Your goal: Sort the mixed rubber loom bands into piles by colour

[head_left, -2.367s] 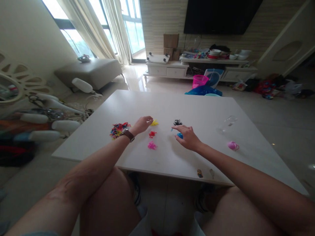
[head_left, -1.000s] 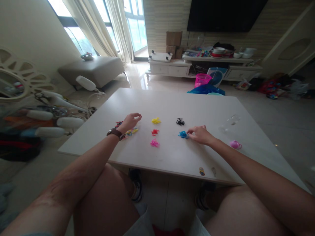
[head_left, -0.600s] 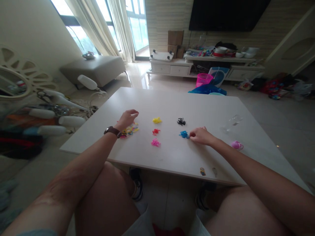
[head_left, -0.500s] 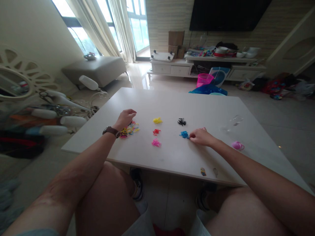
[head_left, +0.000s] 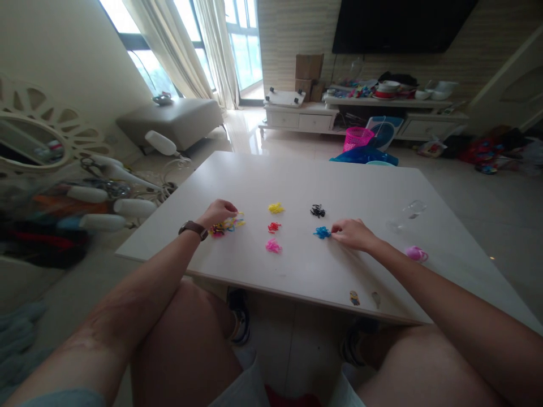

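Low over a mixed pile of thin, colourful rubber bands, my left hand has its thumb and fingertips pinched together. What lies between them is too small to make out. My right hand rests by a blue pile of bands, its curled fingertips touching the right edge; whether a band is in them is hidden. Separate piles lie between the hands: yellow bands, red bands and pink bands. Black bands lie just beyond the blue ones.
All piles lie on a white table. To the right are a clear plastic bottle and a pink rounded object. A yellow cartoon figure piece lies near the front edge. Beyond the table stands a pink basket.
My left hand has come down and nearer to me, its fingertips now lower over the mixed pile. My right hand stays by the blue pile. The whole view has shifted slightly.
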The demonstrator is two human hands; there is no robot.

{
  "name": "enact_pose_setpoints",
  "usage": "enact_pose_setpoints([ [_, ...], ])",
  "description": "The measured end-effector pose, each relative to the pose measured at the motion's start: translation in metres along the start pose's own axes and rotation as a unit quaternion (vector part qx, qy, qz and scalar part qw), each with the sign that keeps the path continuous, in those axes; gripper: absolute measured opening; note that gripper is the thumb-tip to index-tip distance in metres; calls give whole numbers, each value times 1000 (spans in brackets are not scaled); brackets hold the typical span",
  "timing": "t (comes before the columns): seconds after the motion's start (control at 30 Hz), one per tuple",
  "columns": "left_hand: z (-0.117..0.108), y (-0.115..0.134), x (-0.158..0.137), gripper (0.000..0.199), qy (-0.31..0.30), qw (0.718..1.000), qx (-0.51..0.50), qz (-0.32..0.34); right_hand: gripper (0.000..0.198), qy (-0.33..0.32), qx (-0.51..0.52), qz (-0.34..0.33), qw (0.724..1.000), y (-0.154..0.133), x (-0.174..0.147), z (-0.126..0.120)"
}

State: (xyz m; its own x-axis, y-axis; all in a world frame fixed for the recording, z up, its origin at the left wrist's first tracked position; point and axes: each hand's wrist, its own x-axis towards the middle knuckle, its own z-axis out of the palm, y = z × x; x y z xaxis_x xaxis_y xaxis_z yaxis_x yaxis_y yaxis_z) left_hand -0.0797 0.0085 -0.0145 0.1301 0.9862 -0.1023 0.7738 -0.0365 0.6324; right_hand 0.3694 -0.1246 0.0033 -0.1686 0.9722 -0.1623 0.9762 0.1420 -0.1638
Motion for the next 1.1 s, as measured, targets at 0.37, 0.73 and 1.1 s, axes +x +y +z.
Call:
enact_pose_setpoints([
  [0.37, 20, -3, 12, 23, -98, 993, 71, -1, 24, -16, -4, 0, 1000, -1, 1, 1],
  [0.73, 20, -3, 15, 14, -115, 991, 72, -7, 23, -10, 8, -8, 1000, 1, 0, 2],
  [1.1, 24, 66, -10, 28, -84, 980, -44, 177, 18, 77, 97, -91, 988, -17, -3, 0],
])
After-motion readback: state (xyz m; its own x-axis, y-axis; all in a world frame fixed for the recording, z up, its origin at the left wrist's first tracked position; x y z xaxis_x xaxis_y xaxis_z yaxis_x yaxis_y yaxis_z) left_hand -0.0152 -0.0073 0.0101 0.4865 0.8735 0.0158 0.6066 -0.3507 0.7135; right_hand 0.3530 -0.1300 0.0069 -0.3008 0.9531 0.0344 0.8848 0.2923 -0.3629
